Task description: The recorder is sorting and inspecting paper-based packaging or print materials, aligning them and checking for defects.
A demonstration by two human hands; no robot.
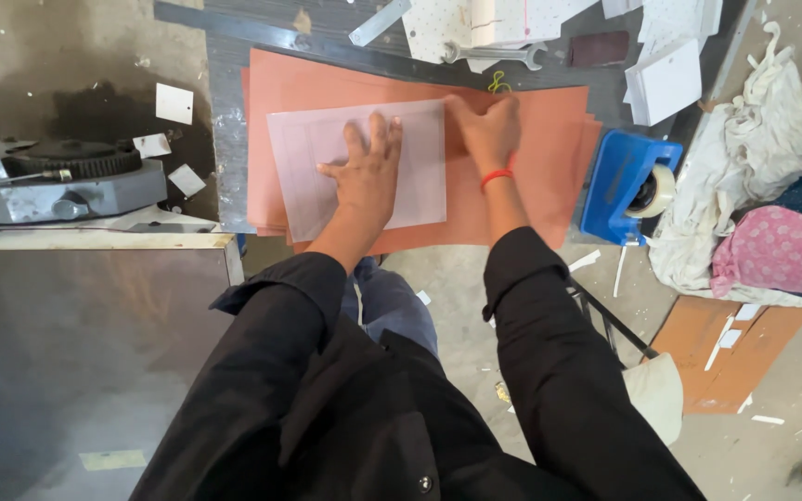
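Left hand (368, 172) is spread flat, pressed on translucent white rectangular sheet (327, 167), upper centre of frame, atop stacked orange paper sheets (549, 158). Right hand (489, 130) is curled, blurred at the sheet's right edge; grip can't be told.

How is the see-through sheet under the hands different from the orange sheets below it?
The translucent whitish plastic sheet is smaller and lies on top; the orange paper sheets are bigger, stacked underneath, edges fanned. The left hand presses flat on the translucent sheet, while the right hand rests at its right edge over the orange. Both are flat rectangles.
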